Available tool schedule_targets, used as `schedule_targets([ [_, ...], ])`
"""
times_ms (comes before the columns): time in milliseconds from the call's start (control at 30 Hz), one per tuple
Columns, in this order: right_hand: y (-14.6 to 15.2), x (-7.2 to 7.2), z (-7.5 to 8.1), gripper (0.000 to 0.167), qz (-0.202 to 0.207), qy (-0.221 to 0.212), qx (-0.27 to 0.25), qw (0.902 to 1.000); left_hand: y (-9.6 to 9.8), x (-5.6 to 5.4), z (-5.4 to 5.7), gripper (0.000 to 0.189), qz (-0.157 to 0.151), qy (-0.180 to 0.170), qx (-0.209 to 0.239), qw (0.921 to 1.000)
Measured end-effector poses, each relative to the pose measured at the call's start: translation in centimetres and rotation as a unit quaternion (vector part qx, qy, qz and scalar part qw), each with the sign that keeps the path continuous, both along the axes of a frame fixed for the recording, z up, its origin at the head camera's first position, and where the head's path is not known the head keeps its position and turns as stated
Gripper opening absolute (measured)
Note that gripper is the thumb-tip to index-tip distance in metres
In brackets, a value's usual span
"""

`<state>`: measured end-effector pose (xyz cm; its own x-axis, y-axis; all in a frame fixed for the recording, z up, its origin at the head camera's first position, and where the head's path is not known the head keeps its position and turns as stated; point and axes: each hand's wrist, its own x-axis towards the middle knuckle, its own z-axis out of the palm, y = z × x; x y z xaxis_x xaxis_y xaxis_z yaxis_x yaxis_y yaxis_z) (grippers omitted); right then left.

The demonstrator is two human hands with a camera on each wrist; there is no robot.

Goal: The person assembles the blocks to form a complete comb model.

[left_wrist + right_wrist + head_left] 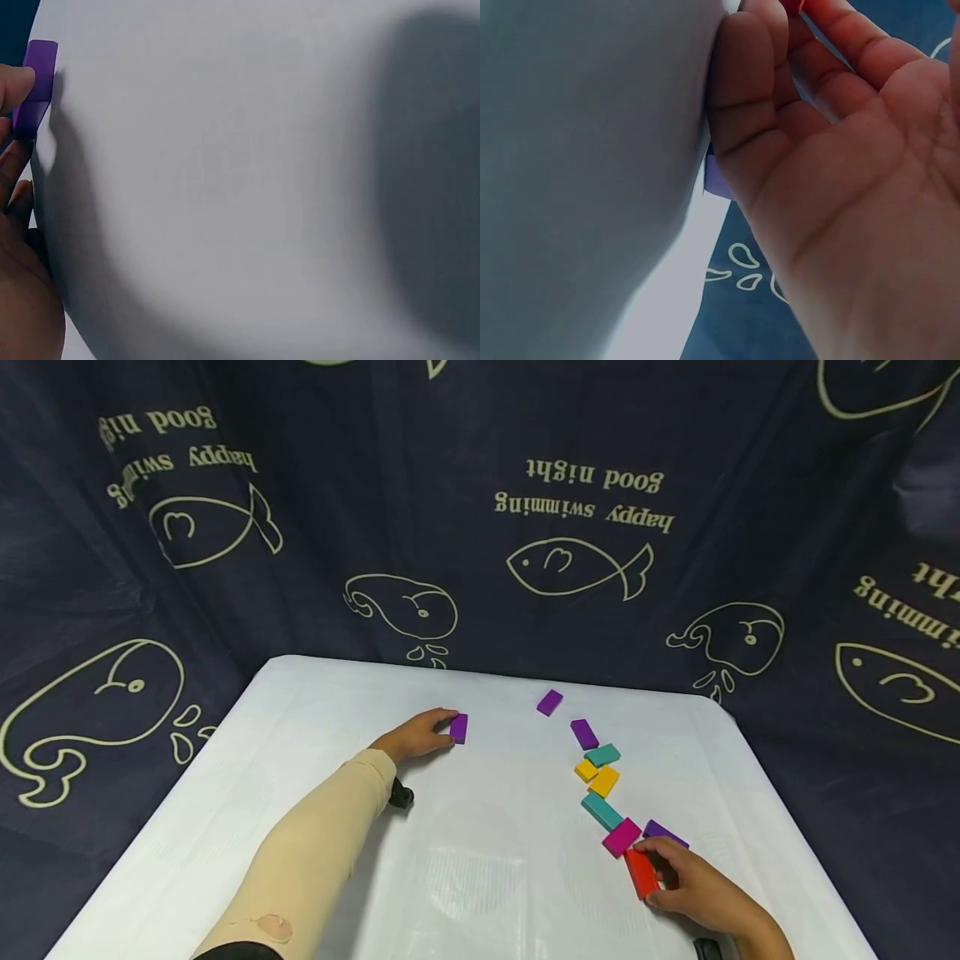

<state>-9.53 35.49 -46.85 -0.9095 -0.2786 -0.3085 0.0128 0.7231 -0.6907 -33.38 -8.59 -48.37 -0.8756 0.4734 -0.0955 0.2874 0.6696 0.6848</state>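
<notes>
My left hand (422,735) pinches a purple block (459,729) between thumb and fingers at the far left part of the table. In the left wrist view the thumb lies across that purple block (40,79). At the near right my right hand (701,887) grips a red block (642,873), fingers at its far end and thumb at its near end. Just beyond the red block lies a magenta block (622,838), close against its end. Another purple block (666,833) sits behind the right fingers, partly hidden by them.
From the magenta block a crooked line runs away from me: a teal block (602,811), two yellow blocks (603,782), another teal block (603,755) and two purple blocks (584,734). The white table (480,827) ends at a dark patterned curtain (465,510).
</notes>
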Motion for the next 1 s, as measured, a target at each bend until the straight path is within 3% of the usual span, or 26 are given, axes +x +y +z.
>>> schedule_targets([
  [300,0.2,0.2,0.4,0.057,0.017,0.007,0.002,0.9998,0.1,-0.3,-0.7,0.059,-0.018,0.005,0.014,0.9997],
  [533,-0.7,-0.1,2.2,0.056,0.026,0.029,0.0,0.9992,0.1,-0.4,-0.8,0.058,-0.016,-0.007,0.026,0.9995],
  [767,-3.3,-2.8,3.7,0.051,0.058,0.082,-0.025,0.9946,-0.3,-0.2,-0.5,0.057,-0.01,0.01,0.023,0.9996],
  [1000,-7.0,-6.5,3.5,0.051,0.057,0.097,-0.019,0.9935,-0.2,0.1,-0.5,0.057,0.004,-0.003,0.019,0.9998],
])
